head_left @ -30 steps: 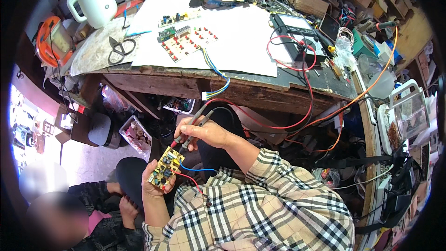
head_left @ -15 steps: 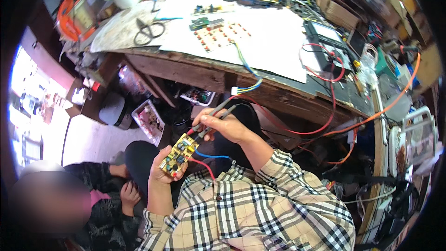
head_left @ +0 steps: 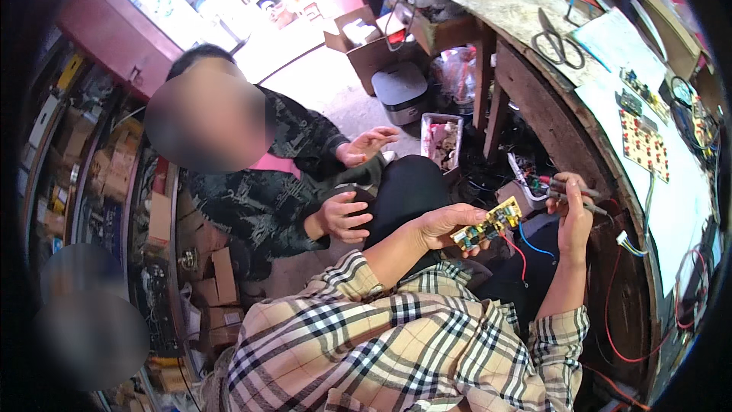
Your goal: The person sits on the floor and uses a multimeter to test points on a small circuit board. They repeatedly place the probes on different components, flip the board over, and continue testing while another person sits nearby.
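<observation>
My left hand (head_left: 436,227) holds a small yellow circuit board (head_left: 488,226) by one end, over my lap. Components crowd its upper face, and a blue wire (head_left: 537,247) and a red wire (head_left: 524,261) hang loosely from it. To the right, my right hand (head_left: 573,217) is closed around two grey test probes (head_left: 590,192), apart from the board. A white connector (head_left: 628,244) with several coloured wires dangles at the bench edge. Its wires run up toward a board with red parts (head_left: 645,146) on white paper.
At my left sits a person in a dark patterned jacket (head_left: 282,217), hands raised near my knee. The wooden bench (head_left: 553,111) bounds the right, bearing scissors (head_left: 558,42). Below stand a bin (head_left: 400,95) and a white tray (head_left: 441,145). Loose red leads (head_left: 614,328) hang there. Shelves line the left.
The view has swung left, toward the seated person. My right hand has drawn the probes away from the board. The other person's hands are now raised and apart.
</observation>
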### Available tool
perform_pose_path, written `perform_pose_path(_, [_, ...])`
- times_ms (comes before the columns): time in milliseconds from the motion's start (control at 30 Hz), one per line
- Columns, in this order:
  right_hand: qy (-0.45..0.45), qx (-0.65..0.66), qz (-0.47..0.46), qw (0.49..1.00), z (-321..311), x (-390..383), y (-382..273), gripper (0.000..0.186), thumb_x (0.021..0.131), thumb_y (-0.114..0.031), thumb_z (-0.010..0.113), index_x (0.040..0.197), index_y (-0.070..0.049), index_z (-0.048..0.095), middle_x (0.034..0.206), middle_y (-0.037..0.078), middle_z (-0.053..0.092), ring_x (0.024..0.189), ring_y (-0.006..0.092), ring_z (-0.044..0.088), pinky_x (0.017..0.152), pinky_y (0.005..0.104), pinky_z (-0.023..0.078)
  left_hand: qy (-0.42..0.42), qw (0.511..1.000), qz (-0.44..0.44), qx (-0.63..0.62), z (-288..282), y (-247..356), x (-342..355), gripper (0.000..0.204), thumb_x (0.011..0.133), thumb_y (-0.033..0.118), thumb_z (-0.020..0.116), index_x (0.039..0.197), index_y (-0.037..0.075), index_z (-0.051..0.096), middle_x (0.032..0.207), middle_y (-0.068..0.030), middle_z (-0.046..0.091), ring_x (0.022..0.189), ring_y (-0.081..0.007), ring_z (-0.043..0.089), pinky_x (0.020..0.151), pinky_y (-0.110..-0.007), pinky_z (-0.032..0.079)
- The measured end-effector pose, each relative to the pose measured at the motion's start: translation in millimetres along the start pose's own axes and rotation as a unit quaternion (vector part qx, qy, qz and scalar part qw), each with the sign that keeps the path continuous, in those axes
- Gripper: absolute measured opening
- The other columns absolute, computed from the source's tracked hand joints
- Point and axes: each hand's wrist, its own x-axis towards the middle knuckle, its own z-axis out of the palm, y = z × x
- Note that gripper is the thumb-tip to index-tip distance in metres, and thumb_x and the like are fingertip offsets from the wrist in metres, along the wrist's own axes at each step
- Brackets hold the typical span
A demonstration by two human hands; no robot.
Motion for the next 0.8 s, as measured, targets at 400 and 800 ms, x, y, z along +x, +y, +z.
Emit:
perform_pose_path(400, [0.029, -0.041, -0.016, 0.999, 13.2, 25.2, 24.3, 0.028, 0.097, -0.029, 0.049, 0.097, -0.005, 0.061, 0.079, 0.004, 0.064, 0.057, 0.0079, 0.056, 0.050, 0.0217, 0.041, 0.008, 0.999, 0.006, -0.044, 8.8, 0.4, 0.8, 0.052, 0.089, 0.035, 0.060, 0.119, -0.008, 0.054, 0.089, -0.0154, 0.066, 0.067, -0.0179, 0.067, 0.061, -0.027, 0.056])
perform_pose_path(800, [0.043, 0.008, 0.007, 0.999, 0.2, 26.1, 26.2, 0.027, 0.096, -0.030, 0.050, 0.096, -0.005, 0.060, 0.084, 0.007, 0.067, 0.056, 0.0072, 0.056, 0.050, 0.0202, 0.042, -0.029, 0.996, 0.030, -0.083, 16.6, 5.9, 4.8, 0.062, 0.083, 0.034, 0.067, 0.123, -0.010, 0.048, 0.107, -0.0163, 0.063, 0.082, -0.0192, 0.067, 0.066, -0.031, 0.057])
